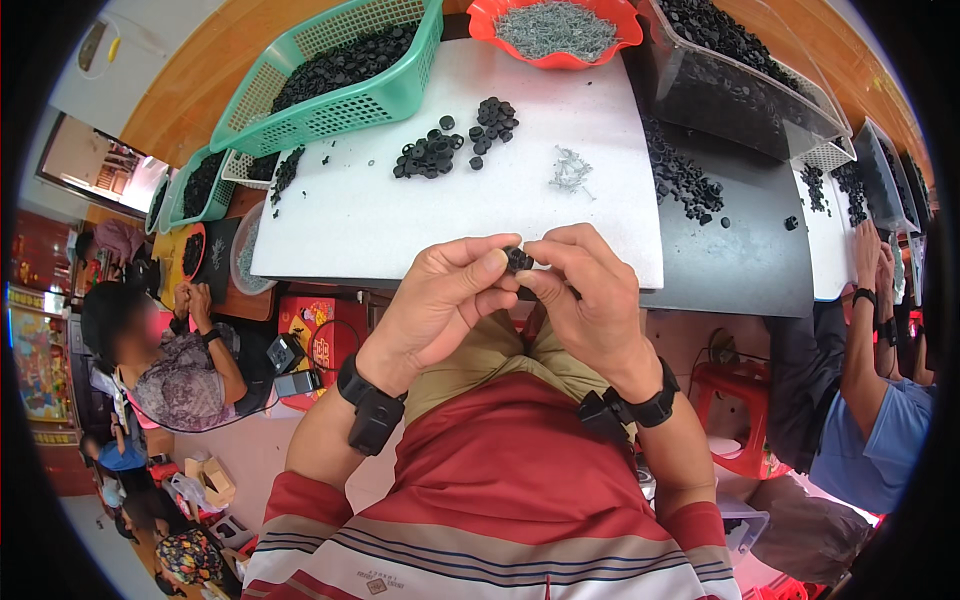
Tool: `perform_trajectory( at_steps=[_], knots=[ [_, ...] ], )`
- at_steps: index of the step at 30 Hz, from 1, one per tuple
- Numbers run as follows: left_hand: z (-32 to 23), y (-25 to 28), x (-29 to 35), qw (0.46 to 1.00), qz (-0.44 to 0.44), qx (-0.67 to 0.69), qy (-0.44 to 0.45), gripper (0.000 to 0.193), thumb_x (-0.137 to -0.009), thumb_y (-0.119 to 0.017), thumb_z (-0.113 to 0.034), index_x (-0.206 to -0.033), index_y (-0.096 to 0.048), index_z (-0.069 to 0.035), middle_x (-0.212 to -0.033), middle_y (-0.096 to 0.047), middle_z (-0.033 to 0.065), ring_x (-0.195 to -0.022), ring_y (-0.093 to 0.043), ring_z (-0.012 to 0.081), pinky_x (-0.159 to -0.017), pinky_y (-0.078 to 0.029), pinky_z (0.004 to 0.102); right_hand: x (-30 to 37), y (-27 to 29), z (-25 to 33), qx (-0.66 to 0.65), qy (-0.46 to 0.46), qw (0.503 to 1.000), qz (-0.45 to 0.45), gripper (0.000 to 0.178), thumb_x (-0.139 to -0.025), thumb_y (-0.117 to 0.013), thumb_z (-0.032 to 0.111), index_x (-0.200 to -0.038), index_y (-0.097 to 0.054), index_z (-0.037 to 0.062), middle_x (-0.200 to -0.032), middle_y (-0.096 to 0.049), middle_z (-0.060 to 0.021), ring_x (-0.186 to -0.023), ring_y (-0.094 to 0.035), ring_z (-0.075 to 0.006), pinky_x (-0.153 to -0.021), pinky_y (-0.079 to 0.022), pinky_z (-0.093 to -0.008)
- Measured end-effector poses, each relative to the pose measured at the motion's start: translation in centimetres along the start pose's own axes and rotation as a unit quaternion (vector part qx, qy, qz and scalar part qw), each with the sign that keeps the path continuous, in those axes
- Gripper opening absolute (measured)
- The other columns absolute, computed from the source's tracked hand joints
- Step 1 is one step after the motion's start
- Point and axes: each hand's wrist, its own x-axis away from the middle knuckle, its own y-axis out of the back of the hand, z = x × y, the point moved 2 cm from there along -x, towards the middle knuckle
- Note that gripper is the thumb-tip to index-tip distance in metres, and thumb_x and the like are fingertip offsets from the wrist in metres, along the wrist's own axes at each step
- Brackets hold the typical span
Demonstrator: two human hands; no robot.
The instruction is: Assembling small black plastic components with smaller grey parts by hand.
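Between my fingertips, just over the near edge of the white work surface [340, 220], is a small round black plastic part [518, 260]. My left hand [440, 300] pinches it from the left with thumb and forefinger. From the other side, the thumb and fingers of my right hand [595, 295] also close on it. The fingers cover much of its shape. Beyond my hands lies one cluster of black round parts [428, 157], with a second black cluster [493, 122] farther back. A loose heap of silvery screws [571, 172] rests to the right.
A green basket [330, 122] of black pieces stands back left, beside a red scalloped bowl [632, 40] of screws. A clear bin [715, 100] is back right, with scattered black parts [690, 185] before it. Co-workers sit left [185, 375] and right [870, 430].
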Motion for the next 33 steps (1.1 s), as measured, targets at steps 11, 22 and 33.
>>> perform_trajectory(
  at_steps=[11, 22, 33],
  knots=[
    [0.3, -0.8, 0.5, 0.997, -0.018, -0.069, -0.029, 0.029, -0.098, -0.066, -0.011, -0.124, -0.066, 0.001, -0.105, -0.072, 0.0080, -0.088, -0.070, 0.0118, -0.080, -0.061, 0.0259, 0.3, 0.2, -0.1, 0.005, 0.013, 1.000, -0.009, 0.027, -0.080, -0.077, -0.003, -0.105, -0.069, -0.0008, -0.092, -0.064, -0.0118, -0.066, -0.065, -0.0200, -0.055, -0.052, -0.0306],
    [1.0, -0.9, 0.4, 0.996, -0.052, -0.065, -0.043, 0.023, -0.097, -0.069, -0.012, -0.116, -0.069, 0.001, -0.096, -0.073, 0.0075, -0.081, -0.070, 0.0110, -0.076, -0.061, 0.0261, 0.6, 0.4, -0.3, 0.002, 0.029, 0.999, -0.017, 0.027, -0.081, -0.077, -0.006, -0.106, -0.069, -0.0020, -0.093, -0.065, -0.0130, -0.069, -0.067, -0.0200, -0.057, -0.054, -0.0291],
    [1.7, -1.4, 0.4, 0.994, -0.064, -0.071, -0.048, 0.025, -0.097, -0.068, -0.013, -0.117, -0.068, 0.002, -0.096, -0.072, 0.0075, -0.081, -0.068, 0.0109, -0.076, -0.061, 0.0266, 1.2, 0.5, -0.7, 0.014, 0.058, 0.998, -0.024, 0.033, -0.077, -0.078, -0.007, -0.108, -0.067, -0.0011, -0.091, -0.064, -0.0135, -0.069, -0.065, -0.0237, -0.056, -0.054, -0.0318]
  ],
)
